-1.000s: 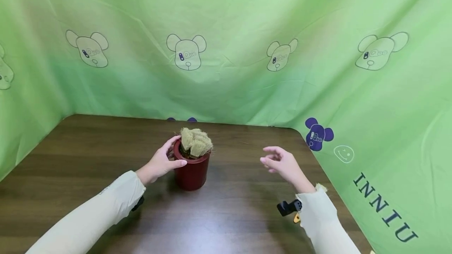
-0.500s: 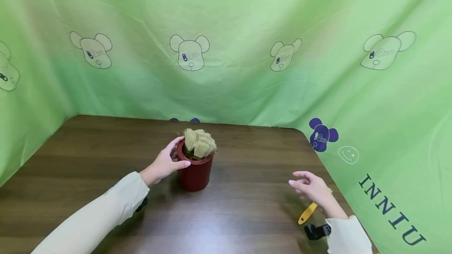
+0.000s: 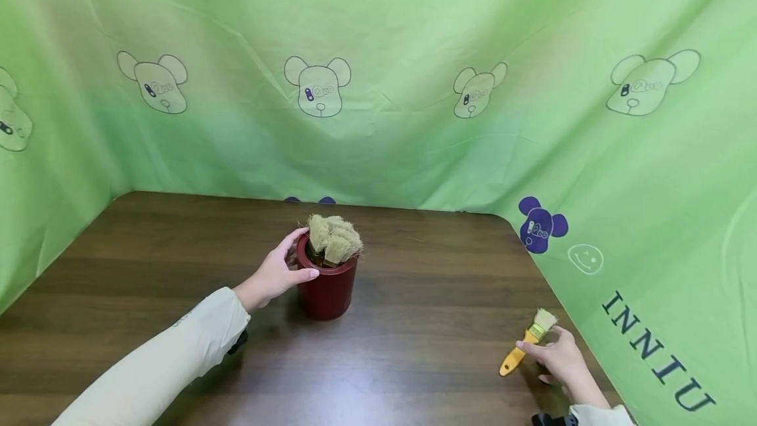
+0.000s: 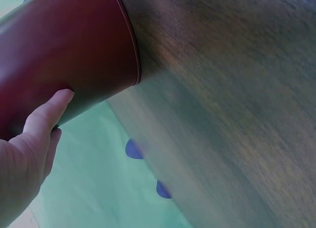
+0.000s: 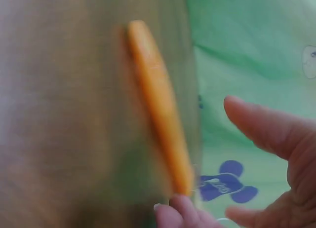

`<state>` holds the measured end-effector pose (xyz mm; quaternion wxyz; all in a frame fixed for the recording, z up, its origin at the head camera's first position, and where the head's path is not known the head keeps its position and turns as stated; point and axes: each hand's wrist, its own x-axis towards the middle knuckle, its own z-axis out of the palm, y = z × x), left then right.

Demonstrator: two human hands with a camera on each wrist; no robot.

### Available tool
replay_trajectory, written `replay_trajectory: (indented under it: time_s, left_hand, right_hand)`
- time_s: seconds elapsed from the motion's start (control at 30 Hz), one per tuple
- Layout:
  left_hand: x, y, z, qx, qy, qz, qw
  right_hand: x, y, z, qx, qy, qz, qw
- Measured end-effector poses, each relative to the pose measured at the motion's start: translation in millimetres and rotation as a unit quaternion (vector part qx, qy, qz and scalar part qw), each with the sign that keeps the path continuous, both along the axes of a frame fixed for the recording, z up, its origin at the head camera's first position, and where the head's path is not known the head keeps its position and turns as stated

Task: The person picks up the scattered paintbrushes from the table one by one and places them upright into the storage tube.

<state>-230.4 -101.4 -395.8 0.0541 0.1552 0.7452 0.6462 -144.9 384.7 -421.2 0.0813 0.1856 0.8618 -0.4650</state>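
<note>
A dark red cylindrical pot (image 3: pixel 325 291) stands upright on the table, with several paintbrushes (image 3: pixel 334 238) in it, pale bristles up. My left hand (image 3: pixel 275 277) holds the pot at its rim, thumb in front and fingers on the far side; the left wrist view shows a digit along the pot's wall (image 4: pixel 74 45). At the right lies a single paintbrush (image 3: pixel 520 347) with a yellow-orange handle. Spread about it is my right hand (image 3: pixel 558 357). In the right wrist view the fingertips (image 5: pixel 170 218) are at the brush's lower end, while the thumb stands apart from the handle (image 5: pixel 160 104).
The brown wooden table (image 3: pixel 177 248) runs back to a green curtain (image 3: pixel 378 150) printed with bear heads. That curtain also hangs close along the table's right edge, just beyond the right hand.
My right hand has moved right and down from mid-table to the loose paintbrush, lowering over it. My left hand stays on the pot; the view has shifted slightly.
</note>
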Motion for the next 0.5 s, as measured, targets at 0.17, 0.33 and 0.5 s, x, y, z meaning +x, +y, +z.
replay_trajectory:
  time_s: [0.17, 0.33, 0.5]
  left_hand:
    - [-0.4, -0.9, -0.1, -0.001, -0.002, -0.002, 1.0]
    - [-0.8, -1.4, 0.5, 0.002, -0.001, -0.004, 1.0]
    - [0.4, -1.5, 1.7, 0.001, -0.003, -0.003, 1.0]
  right_hand:
    - [-2.4, -4, -8.7, 0.027, 0.003, -0.015, 0.9995]
    - [-11.7, -4, -7.5, 0.074, -0.002, 0.007, 0.9973]
    - [-16.4, -5, -5.4, 0.061, 0.001, 0.019, 0.998]
